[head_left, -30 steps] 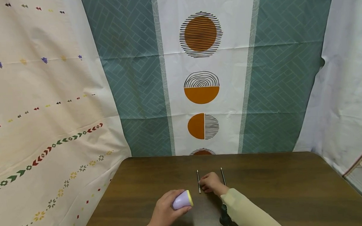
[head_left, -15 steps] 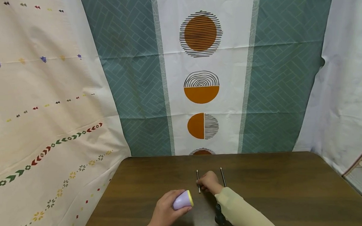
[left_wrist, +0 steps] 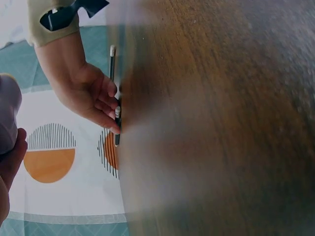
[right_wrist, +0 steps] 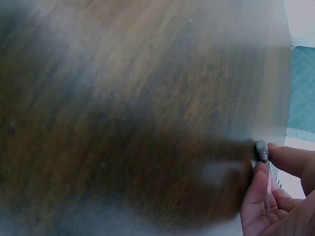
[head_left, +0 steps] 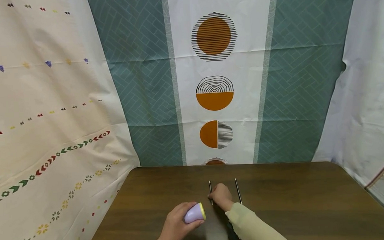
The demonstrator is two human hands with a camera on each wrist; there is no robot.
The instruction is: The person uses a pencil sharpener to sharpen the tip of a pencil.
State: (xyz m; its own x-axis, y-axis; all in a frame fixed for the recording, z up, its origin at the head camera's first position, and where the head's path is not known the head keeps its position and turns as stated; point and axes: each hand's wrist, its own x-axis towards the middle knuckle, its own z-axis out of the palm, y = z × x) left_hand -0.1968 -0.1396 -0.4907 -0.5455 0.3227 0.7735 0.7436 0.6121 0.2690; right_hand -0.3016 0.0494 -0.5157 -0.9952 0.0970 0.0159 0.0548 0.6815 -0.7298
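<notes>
Cup (head_left: pixel 193 213) in my left hand (head_left: pixel 175 221), pencil (head_left: pixel 210 187) in my right hand (head_left: pixel 221 196)
I grasp the cup tilted, yellow edge (head_left: pixel 202 211) rightward; beyond the cup, slightly right, my right hand pinches the pencil; farther right of the cup, another pencil (head_left: pixel 238 190) lies on the table (head_left: pixel 296 201)

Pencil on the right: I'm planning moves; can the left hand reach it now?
Probably not: the left hand holds the purple cup, with the right hand between it and the pencil.
</notes>
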